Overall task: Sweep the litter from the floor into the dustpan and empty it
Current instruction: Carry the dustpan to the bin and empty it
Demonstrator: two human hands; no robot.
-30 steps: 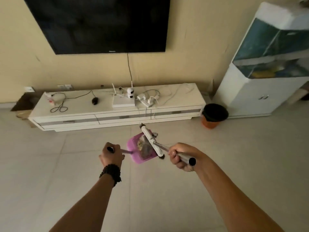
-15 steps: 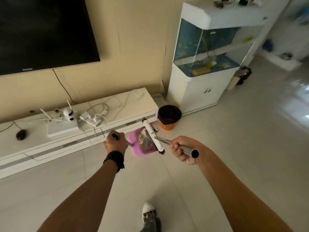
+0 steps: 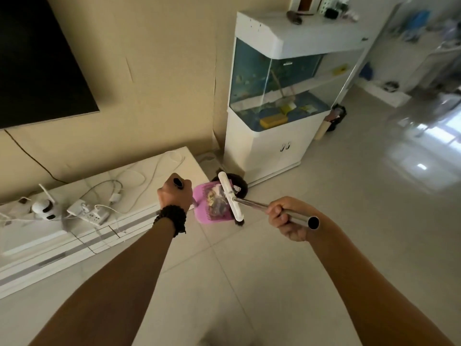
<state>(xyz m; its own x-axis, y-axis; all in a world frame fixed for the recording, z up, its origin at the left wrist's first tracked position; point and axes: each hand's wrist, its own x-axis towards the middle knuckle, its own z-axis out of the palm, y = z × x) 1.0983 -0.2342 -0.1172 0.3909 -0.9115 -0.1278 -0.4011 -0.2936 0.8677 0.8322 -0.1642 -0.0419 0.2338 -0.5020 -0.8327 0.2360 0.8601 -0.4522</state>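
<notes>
Holding litter (image 3: 216, 202), seemingly crumpled scraps, the pink dustpan (image 3: 212, 216) is hanging from the fisted left hand (image 3: 174, 196); the right hand (image 3: 287, 218) is gripping the broom (image 3: 230, 197).

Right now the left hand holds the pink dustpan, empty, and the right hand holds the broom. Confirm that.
Not quite. The head view shows the dustpan is not empty: litter lies in it. The rest stands: the left hand holds the dustpan and the right hand holds the broom.

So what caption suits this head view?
Left hand carries full dustpan, right hand holds broom, near bin.
</notes>
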